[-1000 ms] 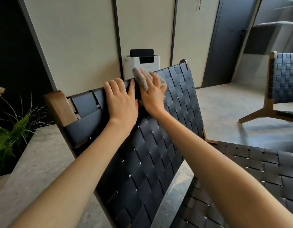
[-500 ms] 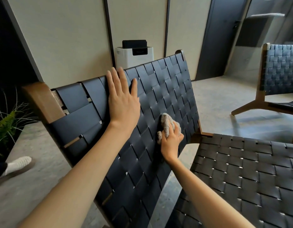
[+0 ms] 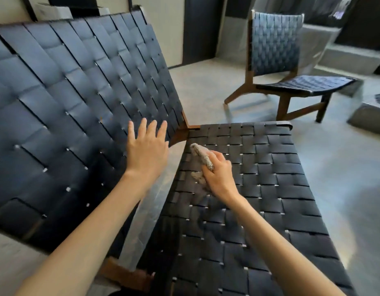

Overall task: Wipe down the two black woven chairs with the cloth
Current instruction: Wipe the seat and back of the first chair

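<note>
Snag risk: your right hand (image 3: 219, 177) clutches the bunched cloth (image 3: 203, 155), ten o'clock on the woven seat (image 3: 276, 167), over gaps.

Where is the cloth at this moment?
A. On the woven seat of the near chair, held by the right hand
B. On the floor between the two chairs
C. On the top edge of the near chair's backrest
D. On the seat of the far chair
A: the right hand grips the cloth and presses it on the seat of the near chair, while the left hand rests flat on the backrest.
</note>
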The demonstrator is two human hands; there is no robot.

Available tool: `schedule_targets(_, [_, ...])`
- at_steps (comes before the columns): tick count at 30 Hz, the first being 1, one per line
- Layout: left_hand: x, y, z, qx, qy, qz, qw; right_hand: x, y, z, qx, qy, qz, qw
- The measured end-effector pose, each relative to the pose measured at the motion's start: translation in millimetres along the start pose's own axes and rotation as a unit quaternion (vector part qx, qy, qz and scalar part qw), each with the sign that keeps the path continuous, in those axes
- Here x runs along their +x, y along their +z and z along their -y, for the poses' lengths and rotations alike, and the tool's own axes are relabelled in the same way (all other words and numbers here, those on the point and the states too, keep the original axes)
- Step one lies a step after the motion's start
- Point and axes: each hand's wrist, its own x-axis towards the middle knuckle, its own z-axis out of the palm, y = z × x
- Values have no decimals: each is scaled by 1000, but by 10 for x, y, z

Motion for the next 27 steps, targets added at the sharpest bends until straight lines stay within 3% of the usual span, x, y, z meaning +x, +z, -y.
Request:
schedule_targets(6, [-91,287,-663,-103,57,5,993,-309,-625,-473,-122,33,-27,992])
schedule_targets(12, [-295,651,-942,-127,79,52,987,-532,-585,-850,-377,92,110,915])
schedule_targets(21, [-606,1060,-713,-115,40,137,983,-636,238,-674,-353,-29,191,915])
schedule_targets(27, [-737,1118,-637,-125,44,175,976,-442,-64,-899,-402,39,147,903])
